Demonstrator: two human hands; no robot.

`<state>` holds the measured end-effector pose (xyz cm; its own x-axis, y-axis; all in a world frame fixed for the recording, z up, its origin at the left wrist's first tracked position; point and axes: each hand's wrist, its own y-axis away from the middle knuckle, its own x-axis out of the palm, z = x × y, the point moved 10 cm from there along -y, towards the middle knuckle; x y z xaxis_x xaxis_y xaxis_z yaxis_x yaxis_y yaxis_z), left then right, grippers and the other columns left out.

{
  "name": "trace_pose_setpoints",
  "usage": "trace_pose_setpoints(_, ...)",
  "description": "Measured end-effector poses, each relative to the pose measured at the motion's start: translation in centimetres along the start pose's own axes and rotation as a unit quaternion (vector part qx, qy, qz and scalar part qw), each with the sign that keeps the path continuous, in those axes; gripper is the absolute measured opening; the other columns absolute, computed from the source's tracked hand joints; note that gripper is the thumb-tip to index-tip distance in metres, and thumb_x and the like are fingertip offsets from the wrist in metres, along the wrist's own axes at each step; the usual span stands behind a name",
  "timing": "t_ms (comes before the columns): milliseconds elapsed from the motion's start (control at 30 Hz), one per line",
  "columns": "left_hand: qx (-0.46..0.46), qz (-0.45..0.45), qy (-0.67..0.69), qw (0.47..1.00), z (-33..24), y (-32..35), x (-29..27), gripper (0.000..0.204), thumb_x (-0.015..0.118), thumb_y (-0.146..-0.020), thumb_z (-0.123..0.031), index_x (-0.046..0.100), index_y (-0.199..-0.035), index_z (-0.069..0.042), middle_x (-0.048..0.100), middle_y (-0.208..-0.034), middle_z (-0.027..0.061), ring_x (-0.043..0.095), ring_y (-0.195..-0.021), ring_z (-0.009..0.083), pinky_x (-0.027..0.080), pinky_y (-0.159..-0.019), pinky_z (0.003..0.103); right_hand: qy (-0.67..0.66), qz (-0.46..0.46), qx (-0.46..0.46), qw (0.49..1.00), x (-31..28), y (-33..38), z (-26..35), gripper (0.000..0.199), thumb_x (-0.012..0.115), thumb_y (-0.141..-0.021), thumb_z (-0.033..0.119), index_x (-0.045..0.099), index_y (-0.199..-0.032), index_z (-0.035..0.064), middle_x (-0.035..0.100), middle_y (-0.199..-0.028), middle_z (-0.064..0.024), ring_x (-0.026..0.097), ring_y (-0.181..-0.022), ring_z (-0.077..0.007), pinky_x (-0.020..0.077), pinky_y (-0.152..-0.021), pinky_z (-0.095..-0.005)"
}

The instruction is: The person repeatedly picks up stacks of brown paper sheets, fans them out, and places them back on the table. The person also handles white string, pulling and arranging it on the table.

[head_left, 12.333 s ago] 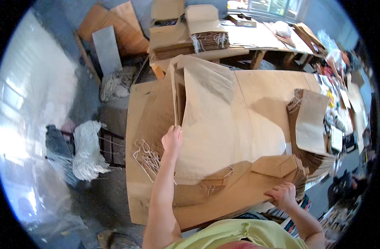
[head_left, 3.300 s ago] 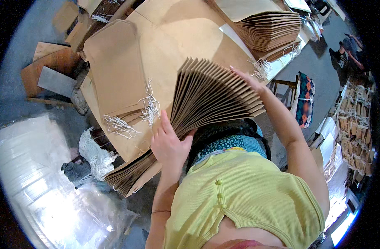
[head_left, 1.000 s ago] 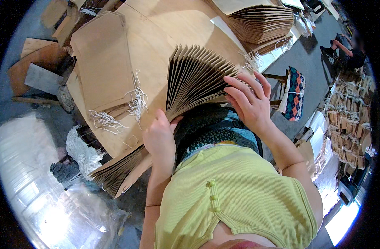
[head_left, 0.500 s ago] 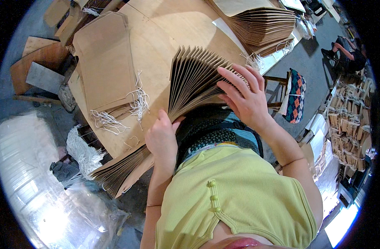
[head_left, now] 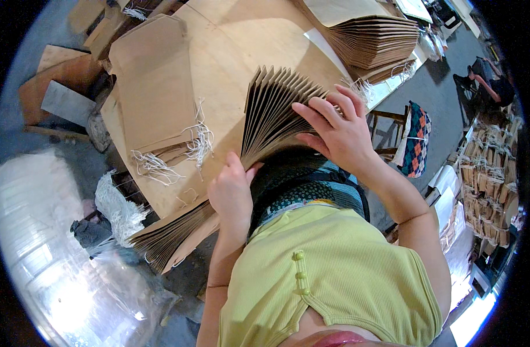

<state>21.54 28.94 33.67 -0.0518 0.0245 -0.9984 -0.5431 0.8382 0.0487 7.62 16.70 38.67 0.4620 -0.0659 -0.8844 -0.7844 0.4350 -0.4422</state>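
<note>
A thick stack of brown paper envelopes [head_left: 270, 110] is bent across my lap at the table's near edge, its upper end spread into a fan. My left hand [head_left: 231, 188] pinches the stack near its middle, thumb on the right side. The stack's lower end [head_left: 175, 237] splays out to the left below that hand. My right hand [head_left: 340, 124] is curled over the right side of the fan, fingertips on the envelope edges and thumb underneath. Part of the stack is hidden behind both hands.
A flat pile of brown envelopes [head_left: 152, 87] with white strings [head_left: 201, 141] lies on the wooden table [head_left: 230, 40]. Another fanned pile [head_left: 375, 40] is at the far right. A stool with a checkered cushion [head_left: 414, 139] stands right. A person [head_left: 490, 84] sits farther off.
My right hand has slid slightly left along the fan, its fingers bending more over the edges. My left hand keeps its grip. The whole view has shifted a little.
</note>
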Motion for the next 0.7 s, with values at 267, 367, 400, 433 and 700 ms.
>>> trace_pose_setpoints(267, 0.018, -0.039, 0.006, 0.999, 0.1, 0.1, 0.0, 0.046, 0.07, -0.078, -0.045, 0.055, -0.094, -0.005, 0.063, -0.062, 0.0118, 0.065, -0.056, 0.0316, 0.05, -0.048, 0.04, -0.028, 0.019, -0.039, 0.999, 0.3, -1.0, 0.4, 0.038, 0.069, -0.076, 0.035, 0.06, -0.106, 0.0136, 0.055, -0.119, 0.0002, 0.048, -0.116, -0.0198, 0.0324, -0.106, -0.047)
trace_pose_setpoints(367, 0.016, -0.045, -0.001, 0.999, 0.0, 0.2, -0.2, 0.047, 0.07, -0.078, -0.046, 0.055, -0.095, -0.005, 0.063, -0.063, 0.0119, 0.065, -0.056, 0.0317, 0.05, -0.047, 0.04, -0.035, 0.013, -0.037, 0.999, 0.5, -0.8, 0.2, 0.039, 0.069, -0.076, 0.035, 0.059, -0.107, 0.0138, 0.055, -0.119, 0.0002, 0.049, -0.116, -0.0192, 0.0315, -0.106, -0.0473)
trace_pose_setpoints(400, 0.012, -0.039, -0.001, 0.999, 0.0, 0.2, -0.2, 0.047, 0.07, -0.078, -0.046, 0.056, -0.096, -0.005, 0.063, -0.063, 0.0119, 0.065, -0.056, 0.0316, 0.05, -0.047, 0.04, -0.039, 0.009, -0.033, 0.999, 0.3, -1.0, 0.2, 0.039, 0.069, -0.076, 0.035, 0.059, -0.108, 0.0141, 0.056, -0.118, 0.0004, 0.049, -0.115, -0.0193, 0.0315, -0.106, -0.0472)
trace_pose_setpoints(433, 0.009, -0.033, -0.001, 0.999, 0.1, 0.2, -0.1, 0.048, 0.069, -0.078, -0.046, 0.056, -0.097, -0.005, 0.063, -0.063, 0.0118, 0.065, -0.056, 0.0315, 0.05, -0.047, 0.04, -0.043, 0.005, -0.029, 0.999, 0.1, -1.1, 0.2, 0.04, 0.069, -0.076, 0.035, 0.059, -0.108, 0.0144, 0.056, -0.117, 0.0006, 0.049, -0.114, -0.0194, 0.0314, -0.106, -0.0471)
trace_pose_setpoints(700, 0.008, -0.025, -0.002, 1.0, 0.2, 0.2, 0.2, 0.051, 0.069, -0.078, -0.047, 0.058, -0.104, -0.004, 0.063, -0.064, 0.0109, 0.065, -0.056, 0.0308, 0.05, -0.048, 0.04, -0.03, 0.025, -0.029, 0.999, 0.8, -1.4, 0.2, 0.042, 0.068, -0.076, 0.04, 0.061, -0.11, 0.0155, 0.055, -0.116, 0.0012, 0.047, -0.113, -0.0222, 0.0303, -0.107, -0.0469)
